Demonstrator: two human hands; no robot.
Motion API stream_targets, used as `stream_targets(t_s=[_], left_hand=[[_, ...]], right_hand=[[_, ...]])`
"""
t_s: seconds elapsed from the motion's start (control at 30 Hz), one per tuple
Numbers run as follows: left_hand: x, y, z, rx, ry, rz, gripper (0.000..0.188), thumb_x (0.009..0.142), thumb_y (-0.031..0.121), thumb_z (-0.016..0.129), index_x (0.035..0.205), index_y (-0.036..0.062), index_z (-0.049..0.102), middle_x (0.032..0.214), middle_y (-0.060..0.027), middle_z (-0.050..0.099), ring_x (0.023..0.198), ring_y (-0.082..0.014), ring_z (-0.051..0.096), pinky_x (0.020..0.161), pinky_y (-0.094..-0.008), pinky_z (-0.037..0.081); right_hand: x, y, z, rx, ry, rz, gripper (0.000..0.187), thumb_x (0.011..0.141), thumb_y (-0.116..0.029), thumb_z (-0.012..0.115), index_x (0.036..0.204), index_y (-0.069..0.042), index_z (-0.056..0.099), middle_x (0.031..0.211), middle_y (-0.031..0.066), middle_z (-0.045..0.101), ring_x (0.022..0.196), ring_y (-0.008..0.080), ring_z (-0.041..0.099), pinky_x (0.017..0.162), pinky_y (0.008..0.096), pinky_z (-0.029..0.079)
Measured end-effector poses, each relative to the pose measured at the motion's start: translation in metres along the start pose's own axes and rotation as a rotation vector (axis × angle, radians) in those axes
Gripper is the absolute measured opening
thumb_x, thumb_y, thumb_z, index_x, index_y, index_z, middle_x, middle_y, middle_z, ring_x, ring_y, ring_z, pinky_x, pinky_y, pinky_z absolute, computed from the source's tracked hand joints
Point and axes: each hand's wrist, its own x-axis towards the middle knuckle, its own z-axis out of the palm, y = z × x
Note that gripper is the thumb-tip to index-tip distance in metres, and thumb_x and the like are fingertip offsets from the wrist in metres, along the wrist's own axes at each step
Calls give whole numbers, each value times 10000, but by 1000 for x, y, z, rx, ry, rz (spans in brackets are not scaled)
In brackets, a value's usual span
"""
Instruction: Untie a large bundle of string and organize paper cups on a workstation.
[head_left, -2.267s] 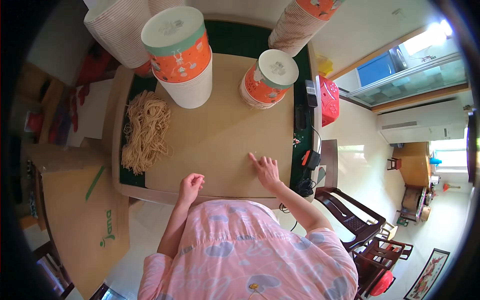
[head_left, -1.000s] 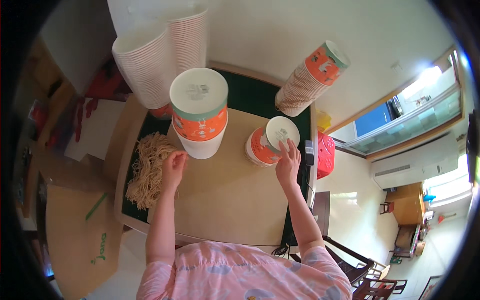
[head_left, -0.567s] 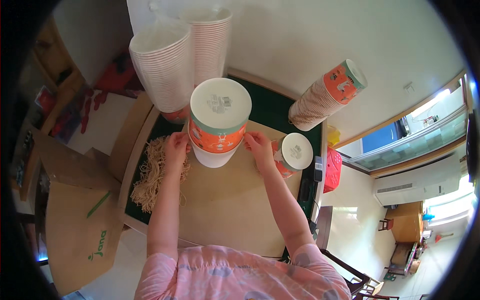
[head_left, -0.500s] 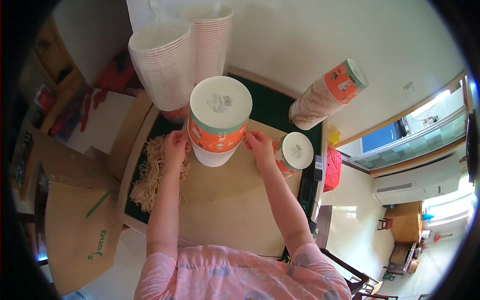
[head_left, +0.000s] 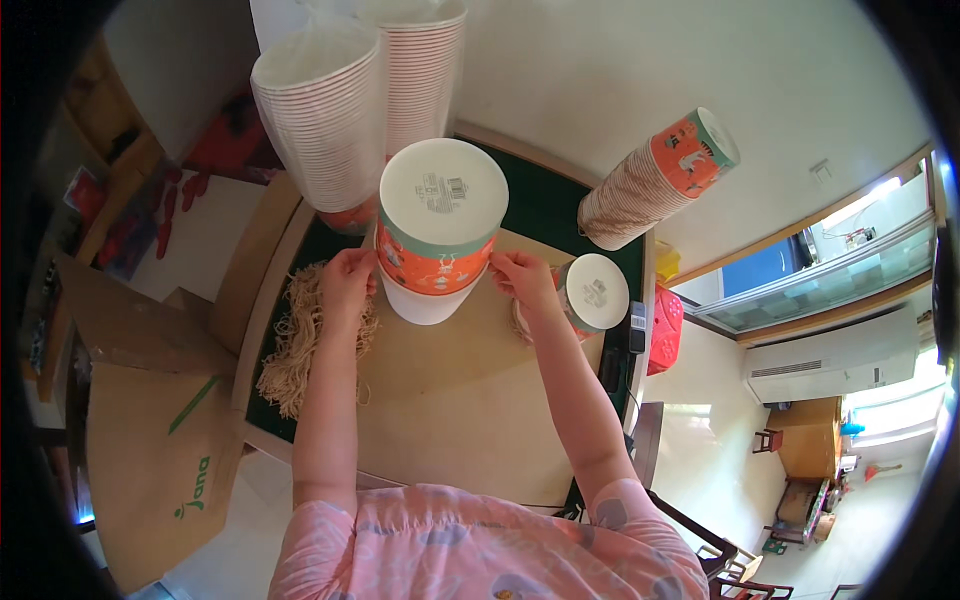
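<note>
An orange and green paper bucket [head_left: 440, 268] stands upside down in front of me, its white base facing up, over a white piece [head_left: 428, 306] that sticks out below it. My left hand [head_left: 350, 285] is at the bucket's left side, fingers pinched together. Against the right side, near the lower rim, my right hand [head_left: 524, 276] pinches with thumb and forefinger. What either pinch holds is too small to make out. Beside my left forearm lies a heap of beige cords [head_left: 293, 355]. A shorter upturned paper bucket [head_left: 597, 292] sits just past my right wrist.
Tall stacks of white paper buckets in clear plastic [head_left: 325, 120] rise at the back left. A leaning stack of patterned buckets [head_left: 650, 180] stands at the back right. An open cardboard box [head_left: 150, 470] is left of the table [head_left: 450, 420]. A small grey device [head_left: 637, 328] lies at the right edge.
My right fingers have come in against the bucket's side, and my left hand stays pinched at the other side. The whole view has shifted slightly.
</note>
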Motion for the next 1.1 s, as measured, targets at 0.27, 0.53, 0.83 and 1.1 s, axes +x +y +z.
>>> stream_targets(t_s=[0.27, 0.53, 0.83, 1.1], left_hand=[[-1, 6, -1, -24, -20, -57, 134, 820, 152, 633, 838, 23, 604, 646, 9, 563, 512, -53, 492, 444, -192, 403], [-10, 41, 3, -99, -23, -12, 125, 824, 155, 628, 838, 33, 606, 657, 18, 565, 520, -52, 494, 452, -190, 402], [-43, 90, 3, -144, -77, 131, 138, 815, 124, 637, 896, 18, 603, 728, 3, 598, 590, -51, 521, 520, -188, 415], [-89, 71, -21, -95, -150, 231, 151, 836, 109, 622, 962, 30, 594, 843, 2, 611, 728, -56, 549, 621, -185, 437]], right_hand=[[0, -1, -1, 16, -32, 54, 134, 835, -165, 624, 867, -34, 617, 717, -5, 564, 625, 69, 513, 560, 197, 419], [-12, -26, 0, 143, -90, 7, 159, 847, -164, 599, 877, -9, 617, 736, 2, 556, 643, 76, 494, 582, 207, 395], [-48, -62, 2, 357, -193, -204, 72, 884, -125, 552, 916, -62, 564, 782, -23, 565, 660, 62, 517, 608, 205, 411], [-123, -56, -33, 78, -551, -338, 159, 799, 4, 539, 955, -15, 557, 889, 30, 577, 767, 100, 569, 640, 213, 451]])
